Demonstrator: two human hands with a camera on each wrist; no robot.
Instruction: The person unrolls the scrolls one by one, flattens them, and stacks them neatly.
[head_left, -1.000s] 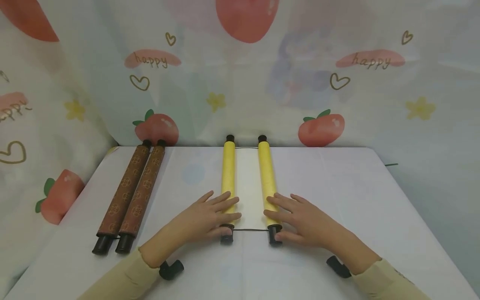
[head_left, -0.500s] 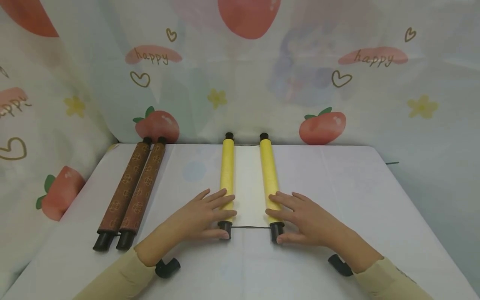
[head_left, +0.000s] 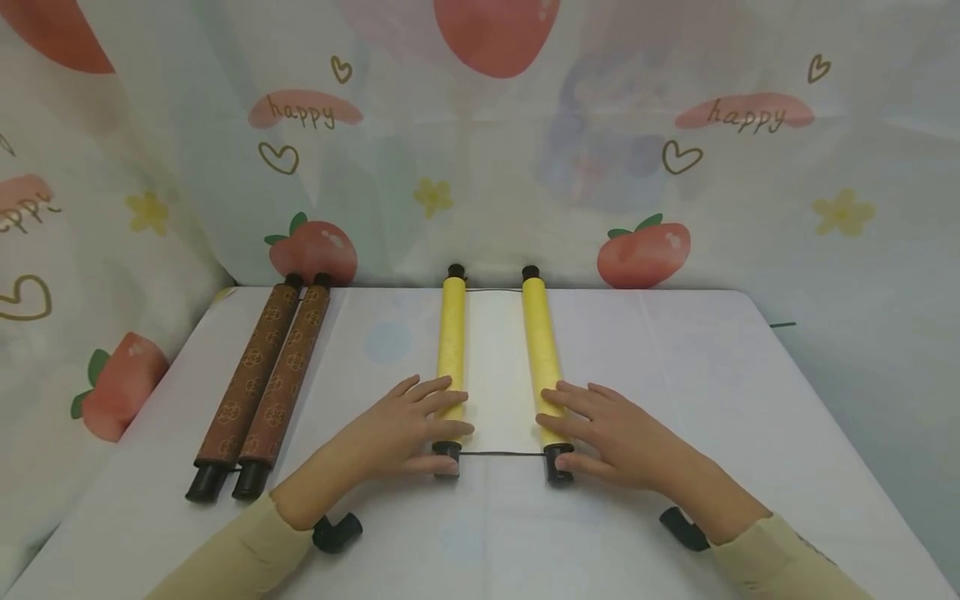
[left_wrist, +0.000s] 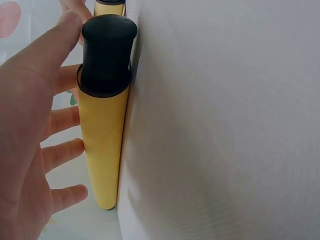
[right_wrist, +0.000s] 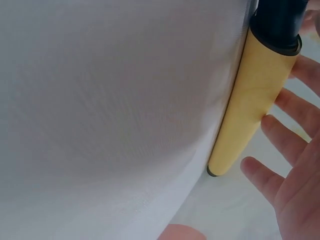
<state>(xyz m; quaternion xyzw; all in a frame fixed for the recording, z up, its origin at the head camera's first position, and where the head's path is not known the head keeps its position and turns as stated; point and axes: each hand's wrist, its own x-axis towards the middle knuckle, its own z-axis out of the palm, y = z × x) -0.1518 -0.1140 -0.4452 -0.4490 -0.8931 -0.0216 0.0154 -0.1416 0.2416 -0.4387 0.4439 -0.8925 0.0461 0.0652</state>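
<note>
A yellow scroll lies partly unrolled on the white table, a strip of blank white paper [head_left: 501, 367] showing between its left roll [head_left: 452, 333] and right roll [head_left: 539, 333]. Both rolls have black end knobs. My left hand [head_left: 401, 429] rests its spread, nearly straight fingers over the near part of the left roll, thumb at the black knob [left_wrist: 107, 50]. My right hand [head_left: 618, 429] mirrors it on the right roll, its thumb on the near knob [head_left: 558, 464]. In the right wrist view, one fingertip [right_wrist: 270, 121] meets the side of the yellow roll [right_wrist: 250, 95].
On the left of the white-covered table [head_left: 675, 358] lies a brown patterned scroll [head_left: 251, 375] with two rolls side by side and black knobs. A printed curtain [head_left: 495, 167] with fruit and hearts stands behind the table. Black devices [head_left: 339, 533] show at both wrists.
The two yellow rolls have moved slightly apart, left roll to the left and right roll to the right, so more white paper shows. Both hands have moved along with them.
</note>
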